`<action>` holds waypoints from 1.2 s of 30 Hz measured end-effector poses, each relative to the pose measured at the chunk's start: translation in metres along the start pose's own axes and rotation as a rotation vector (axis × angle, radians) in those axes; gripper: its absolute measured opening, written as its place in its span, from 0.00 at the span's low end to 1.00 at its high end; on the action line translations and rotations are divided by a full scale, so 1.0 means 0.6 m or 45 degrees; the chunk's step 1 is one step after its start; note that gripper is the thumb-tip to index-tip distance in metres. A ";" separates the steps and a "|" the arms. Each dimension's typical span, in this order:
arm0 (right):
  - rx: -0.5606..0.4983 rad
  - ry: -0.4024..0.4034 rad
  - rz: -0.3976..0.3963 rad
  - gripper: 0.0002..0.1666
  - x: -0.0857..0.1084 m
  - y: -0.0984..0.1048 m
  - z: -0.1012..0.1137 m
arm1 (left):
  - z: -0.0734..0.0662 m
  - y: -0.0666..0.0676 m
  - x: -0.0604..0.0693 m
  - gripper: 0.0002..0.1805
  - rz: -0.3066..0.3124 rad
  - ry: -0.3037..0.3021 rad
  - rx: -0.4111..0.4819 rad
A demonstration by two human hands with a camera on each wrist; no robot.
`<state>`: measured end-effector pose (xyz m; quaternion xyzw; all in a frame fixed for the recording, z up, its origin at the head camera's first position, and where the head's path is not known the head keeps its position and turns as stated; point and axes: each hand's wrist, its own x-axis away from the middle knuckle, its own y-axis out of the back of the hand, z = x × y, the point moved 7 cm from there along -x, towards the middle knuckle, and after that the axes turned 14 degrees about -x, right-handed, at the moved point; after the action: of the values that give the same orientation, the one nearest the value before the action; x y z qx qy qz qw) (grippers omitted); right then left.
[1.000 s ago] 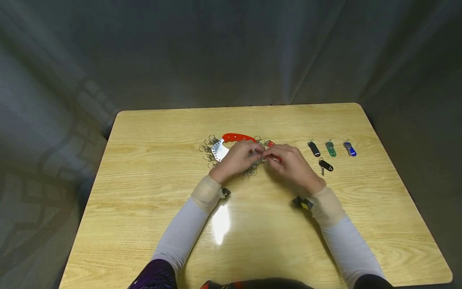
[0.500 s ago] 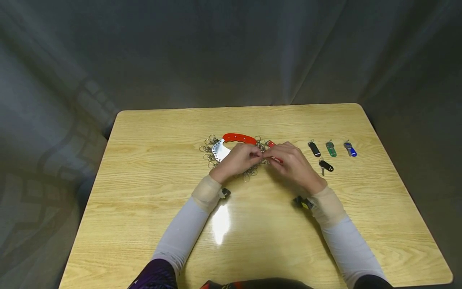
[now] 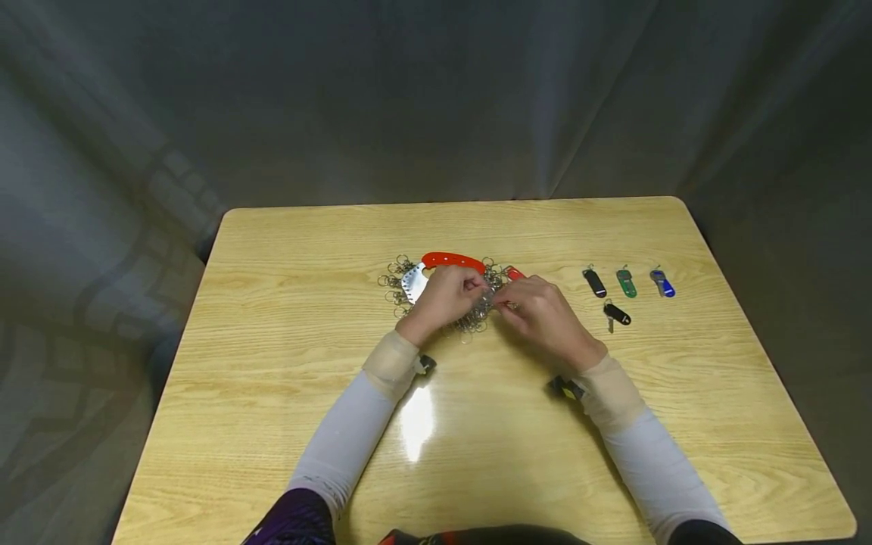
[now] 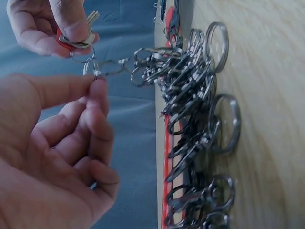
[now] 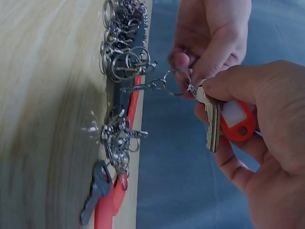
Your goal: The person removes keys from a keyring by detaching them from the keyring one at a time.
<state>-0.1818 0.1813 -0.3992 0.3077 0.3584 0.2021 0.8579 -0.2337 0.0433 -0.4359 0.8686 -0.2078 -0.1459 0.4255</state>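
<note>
In the head view, my left hand and right hand meet over the right side of a metal key holder plate with a red handle. Metal clips and rings hang around its edge. My left thumb and index finger pinch a split ring linked to a clip of the holder. Between right thumb and fingers I hold a key together with a red key tag. The tag's small ring meets the split ring; whether it is threaded on, I cannot tell.
Beside the holder lies another red tag; a key is near it in the right wrist view. To the right lie a black tag, a green one, a blue one and another black one with keys.
My right hand has shifted slightly left and down. The left hand has turned a little, its fingertips now slightly apart from the right ones. The tags on the right stay put.
</note>
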 end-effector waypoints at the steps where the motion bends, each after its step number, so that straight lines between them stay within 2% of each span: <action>1: 0.010 0.003 -0.020 0.09 0.000 0.003 0.000 | 0.000 0.000 0.000 0.05 0.013 0.002 0.011; 5: 0.052 0.023 -0.089 0.11 0.003 0.017 0.000 | 0.000 -0.004 0.002 0.04 0.077 0.009 0.033; 9: 0.071 0.044 -0.086 0.12 0.005 0.022 -0.002 | -0.007 -0.006 0.000 0.09 0.091 -0.025 0.010; 13: 0.068 0.070 -0.046 0.14 0.004 0.020 0.002 | -0.020 -0.005 -0.002 0.14 0.046 -0.118 -0.046; 18: 0.097 0.068 -0.012 0.16 0.003 0.018 0.006 | -0.035 -0.001 0.002 0.08 -0.040 -0.258 -0.267; 21: 0.107 0.032 -0.019 0.15 0.002 0.020 0.005 | -0.039 0.002 0.005 0.06 -0.098 -0.292 -0.343; 25: 0.085 -0.052 -0.063 0.12 0.002 0.022 -0.002 | -0.035 0.006 0.007 0.05 -0.158 -0.253 -0.289; 30: 0.043 -0.191 -0.121 0.10 0.005 0.008 -0.013 | -0.024 0.008 0.008 0.06 -0.212 -0.164 -0.243; 36: -0.038 -0.271 -0.074 0.08 0.004 -0.020 -0.011 | -0.012 0.007 0.007 0.04 -0.206 -0.041 -0.125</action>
<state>-0.1835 0.1767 -0.4122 0.3041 0.2710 0.1485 0.9011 -0.2280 0.0441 -0.4288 0.8582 -0.1364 -0.2036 0.4511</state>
